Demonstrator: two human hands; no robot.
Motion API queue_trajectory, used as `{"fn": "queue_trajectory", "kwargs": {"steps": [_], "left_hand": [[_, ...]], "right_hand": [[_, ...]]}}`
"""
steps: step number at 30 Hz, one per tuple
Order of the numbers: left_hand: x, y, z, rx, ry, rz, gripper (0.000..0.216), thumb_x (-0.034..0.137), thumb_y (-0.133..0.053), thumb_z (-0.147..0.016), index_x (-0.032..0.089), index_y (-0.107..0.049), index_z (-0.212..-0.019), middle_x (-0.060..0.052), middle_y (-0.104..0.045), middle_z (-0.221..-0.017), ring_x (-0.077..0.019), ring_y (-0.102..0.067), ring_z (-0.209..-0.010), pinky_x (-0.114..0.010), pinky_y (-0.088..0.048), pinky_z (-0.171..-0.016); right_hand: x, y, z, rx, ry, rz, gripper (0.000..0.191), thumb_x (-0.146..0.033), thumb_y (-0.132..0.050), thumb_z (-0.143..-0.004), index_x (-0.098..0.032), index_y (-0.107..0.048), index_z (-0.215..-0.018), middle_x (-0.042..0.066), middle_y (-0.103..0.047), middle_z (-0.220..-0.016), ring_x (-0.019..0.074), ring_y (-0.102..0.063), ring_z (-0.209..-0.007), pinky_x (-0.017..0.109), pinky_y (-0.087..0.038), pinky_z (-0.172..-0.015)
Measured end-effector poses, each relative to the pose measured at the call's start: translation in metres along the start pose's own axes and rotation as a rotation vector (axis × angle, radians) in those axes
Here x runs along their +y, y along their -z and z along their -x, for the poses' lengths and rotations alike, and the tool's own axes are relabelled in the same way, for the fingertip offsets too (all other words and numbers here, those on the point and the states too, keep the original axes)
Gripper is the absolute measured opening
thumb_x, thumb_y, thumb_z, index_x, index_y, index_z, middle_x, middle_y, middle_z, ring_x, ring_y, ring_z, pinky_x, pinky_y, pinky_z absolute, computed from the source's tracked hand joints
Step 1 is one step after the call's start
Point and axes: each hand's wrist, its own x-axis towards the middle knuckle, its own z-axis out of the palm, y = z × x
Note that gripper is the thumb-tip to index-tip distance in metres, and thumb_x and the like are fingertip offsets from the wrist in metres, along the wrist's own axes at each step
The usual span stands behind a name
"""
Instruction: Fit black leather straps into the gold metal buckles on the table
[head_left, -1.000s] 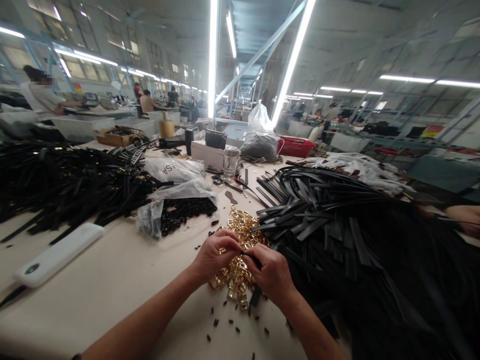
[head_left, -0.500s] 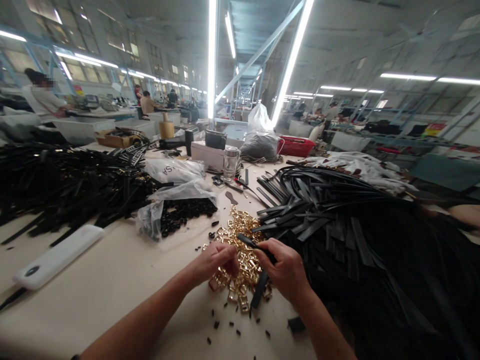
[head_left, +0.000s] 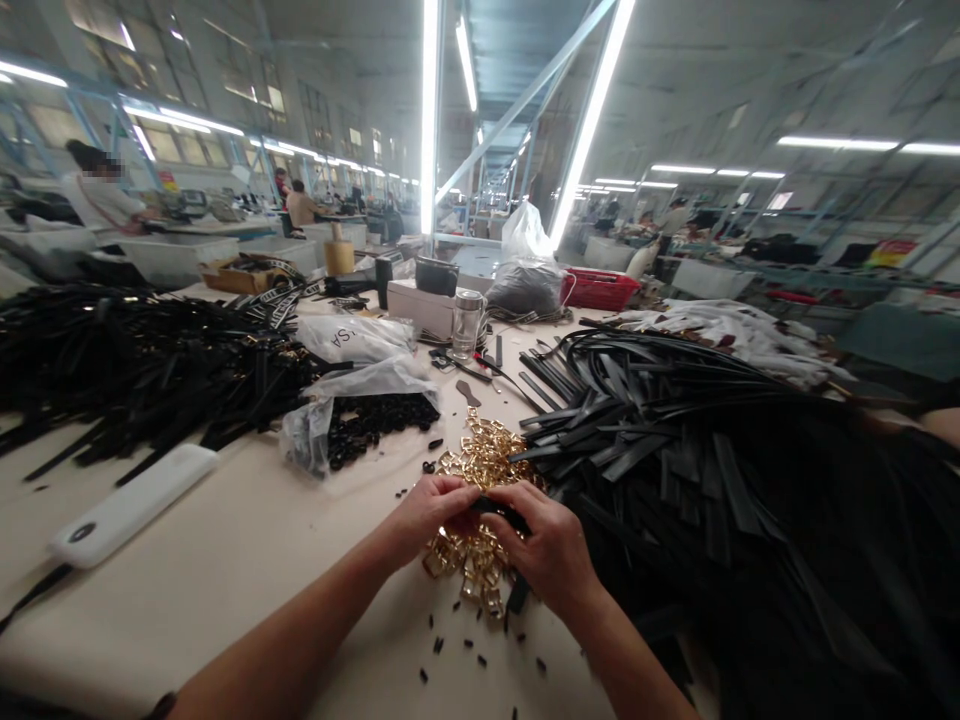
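My right hand [head_left: 551, 550] is closed round a short black strap [head_left: 501, 508] and points its end to the left. My left hand [head_left: 427, 515] meets it there, thumb and fingers pinched together at the strap's tip. What lies inside that pinch is hidden. Under and around both hands spreads a heap of gold-coloured metal buckles [head_left: 491, 440]. Another piece of black strap [head_left: 517, 595] lies below my right hand. Several tiny black pieces [head_left: 481, 660] are scattered on the tabletop [head_left: 360, 620] nearer to me.
A large pile of black straps [head_left: 652, 400] fills the right side; another dark pile [head_left: 150, 370] lies left. An open plastic bag [head_left: 304, 440] holds small black parts. A white corded device [head_left: 135, 505] rests at left. Behind stand a glass jar [head_left: 466, 325] and red basket [head_left: 600, 288].
My two hands have come together over the buckles; the strap's end, free before, is now at my left fingertips. The view has shifted slightly.
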Motion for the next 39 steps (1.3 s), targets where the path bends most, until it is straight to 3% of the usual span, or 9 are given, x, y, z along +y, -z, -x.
{"fn": "queue_trajectory", "kwargs": {"steps": [8,12,18,22,27,30,33,39], "left_hand": [[-0.004,-0.003,0.001,-0.010,-0.004,0.022,0.039,0.050,-0.070,-0.070,0.011,-0.066,-0.070,-0.003,-0.064,-0.061,-0.0104,-0.057,-0.054,-0.022,-0.045,-0.058],[0.006,0.004,0.001,-0.029,-0.031,-0.044,0.040,0.052,-0.068,-0.071,0.011,-0.066,-0.068,-0.004,-0.065,-0.061,-0.0111,-0.057,-0.054,-0.023,-0.045,-0.058],[0.027,0.044,-0.004,0.275,-0.215,-0.231,0.033,0.046,-0.067,-0.073,0.014,-0.068,-0.075,-0.005,-0.068,-0.072,-0.0133,-0.060,-0.061,-0.026,-0.047,-0.063],[0.030,0.064,-0.006,0.411,-0.294,-0.604,0.022,0.039,-0.064,-0.074,0.017,-0.069,-0.073,-0.002,-0.067,-0.068,-0.0148,-0.058,-0.062,-0.026,-0.044,-0.064],[0.020,0.074,-0.012,0.528,-0.292,-0.974,0.015,0.025,-0.059,-0.077,0.020,-0.072,-0.083,-0.002,-0.071,-0.081,-0.0168,-0.061,-0.074,-0.027,-0.044,-0.072],[0.012,0.074,-0.017,0.505,-0.297,-1.133,0.018,0.020,-0.058,-0.078,0.021,-0.073,-0.089,-0.003,-0.070,-0.090,-0.0171,-0.061,-0.081,-0.027,-0.044,-0.077],[0.007,0.071,-0.021,0.390,-0.332,-1.237,0.021,0.016,-0.059,-0.077,0.023,-0.073,-0.092,-0.003,-0.069,-0.096,-0.0170,-0.061,-0.087,-0.026,-0.044,-0.081],[0.005,0.065,-0.023,0.285,-0.362,-1.366,0.017,0.016,-0.062,-0.076,0.020,-0.073,-0.088,-0.006,-0.067,-0.090,-0.0183,-0.061,-0.086,-0.027,-0.043,-0.082]], "right_hand": [[0.004,-0.010,0.002,-0.022,0.032,0.058,0.013,-0.029,-0.055,-0.088,-0.021,-0.065,-0.092,0.004,-0.066,-0.081,0.0171,-0.062,-0.077,0.025,-0.045,-0.072],[0.005,-0.006,0.001,-0.028,0.054,0.064,0.017,-0.029,-0.051,-0.090,-0.020,-0.063,-0.083,0.002,-0.063,-0.074,0.0149,-0.060,-0.069,0.023,-0.041,-0.066],[0.014,0.006,0.000,0.000,0.038,0.155,0.021,-0.031,-0.049,-0.091,-0.020,-0.061,-0.078,0.001,-0.060,-0.070,0.0125,-0.056,-0.063,0.022,-0.036,-0.060],[0.019,0.006,-0.001,0.032,0.049,0.196,0.021,-0.030,-0.048,-0.091,-0.020,-0.060,-0.077,0.000,-0.061,-0.071,0.0118,-0.056,-0.061,0.022,-0.035,-0.059],[0.024,0.002,-0.001,0.037,0.062,0.225,0.020,-0.028,-0.048,-0.090,-0.020,-0.059,-0.076,0.000,-0.060,-0.070,0.0123,-0.057,-0.062,0.022,-0.034,-0.060],[0.027,-0.001,-0.001,0.035,0.060,0.245,0.021,-0.029,-0.048,-0.091,-0.020,-0.058,-0.075,0.000,-0.060,-0.070,0.0128,-0.058,-0.062,0.023,-0.033,-0.060],[0.029,-0.003,0.000,0.029,0.056,0.257,0.021,-0.030,-0.047,-0.091,-0.021,-0.057,-0.075,0.000,-0.061,-0.071,0.0131,-0.058,-0.062,0.023,-0.032,-0.059],[0.026,-0.005,0.000,0.005,0.046,0.253,0.020,-0.030,-0.048,-0.092,-0.021,-0.058,-0.077,0.000,-0.061,-0.073,0.0138,-0.059,-0.064,0.024,-0.033,-0.059]]}}
